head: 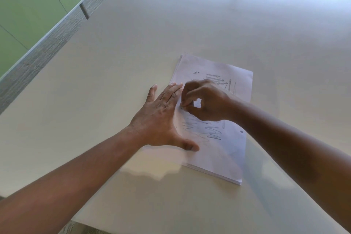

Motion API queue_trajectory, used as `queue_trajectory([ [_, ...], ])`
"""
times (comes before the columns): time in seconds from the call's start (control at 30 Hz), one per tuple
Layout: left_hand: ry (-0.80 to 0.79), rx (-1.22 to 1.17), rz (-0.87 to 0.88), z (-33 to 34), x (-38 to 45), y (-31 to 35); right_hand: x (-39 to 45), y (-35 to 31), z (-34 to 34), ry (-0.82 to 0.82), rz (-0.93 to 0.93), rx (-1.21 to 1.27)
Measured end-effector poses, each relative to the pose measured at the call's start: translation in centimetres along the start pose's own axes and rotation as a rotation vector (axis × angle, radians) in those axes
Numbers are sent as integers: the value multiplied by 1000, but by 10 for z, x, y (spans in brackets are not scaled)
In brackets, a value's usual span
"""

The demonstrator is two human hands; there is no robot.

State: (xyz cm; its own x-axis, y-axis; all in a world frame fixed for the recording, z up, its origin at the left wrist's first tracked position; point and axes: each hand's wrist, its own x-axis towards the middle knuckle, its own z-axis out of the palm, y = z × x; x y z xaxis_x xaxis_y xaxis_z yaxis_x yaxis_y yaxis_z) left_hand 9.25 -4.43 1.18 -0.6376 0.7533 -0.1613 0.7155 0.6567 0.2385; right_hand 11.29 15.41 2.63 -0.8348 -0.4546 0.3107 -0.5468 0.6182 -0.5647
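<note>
Both forearms come in from the bottom corners of the frame and meet over the stack (pixel 224 154) of paper, which lies just right of centre on the table (pixel 133 62), its near corner pointing to the lower right.

The left hand (pixel 161 118) lies flat and spread, fingers straight, across the stack's left edge; its thumb (pixel 190 146) presses on the top sheet, the fingers (pixel 175 89) reach up along the edge, and the little finger rests on bare table left of the paper.

The right hand (pixel 207 100) sits on the stack just right of the left, touching its fingers; it is curled, thumb and forefinger closed in a ring and pinching a tiny dark-tipped bit (pixel 182 108) at the sheet's left edge; what that bit is cannot be told.

Scribbles (pixel 207 131) in grey show on the top sheet below the right hand, and more above it toward the stack's far end.

Beyond, the table runs pale and glossy to the top of the frame; in the upper left lie a strip of grey floor (pixel 57 30) and green panels (pixel 28 5).
</note>
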Motion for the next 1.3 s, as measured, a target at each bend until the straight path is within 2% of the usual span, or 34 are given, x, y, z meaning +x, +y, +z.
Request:
queue_trajectory([
  [0.07,0,9,-1,0,0,1,0,-2,4,30,4,-5],
  [0.23,-16,-5,-13,-1,-1,1,-11,-9,5,-106,-42,49],
  [0.37,0,-15,-6,-1,-1,0,-1,5,-2,28,-16,-11],
  [0.43,5,-1,4,0,0,0,1,1,3,45,-19,-1],
  [0.6,-20,12,-12,-1,0,1,-9,-9,6,-129,-51,82],
  [0.8,-11,20,-8,0,0,-1,-1,-5,3,-1,-31,34],
  [1.0,-21,9,-15,-1,-1,0,-10,-12,1,-175,-63,48],
  [1.17,-7,13,-7,0,0,0,2,-3,1,-9,-13,14],
  [1.3,-17,9,-14,-1,0,0,-6,-15,3,-146,-25,55],
])
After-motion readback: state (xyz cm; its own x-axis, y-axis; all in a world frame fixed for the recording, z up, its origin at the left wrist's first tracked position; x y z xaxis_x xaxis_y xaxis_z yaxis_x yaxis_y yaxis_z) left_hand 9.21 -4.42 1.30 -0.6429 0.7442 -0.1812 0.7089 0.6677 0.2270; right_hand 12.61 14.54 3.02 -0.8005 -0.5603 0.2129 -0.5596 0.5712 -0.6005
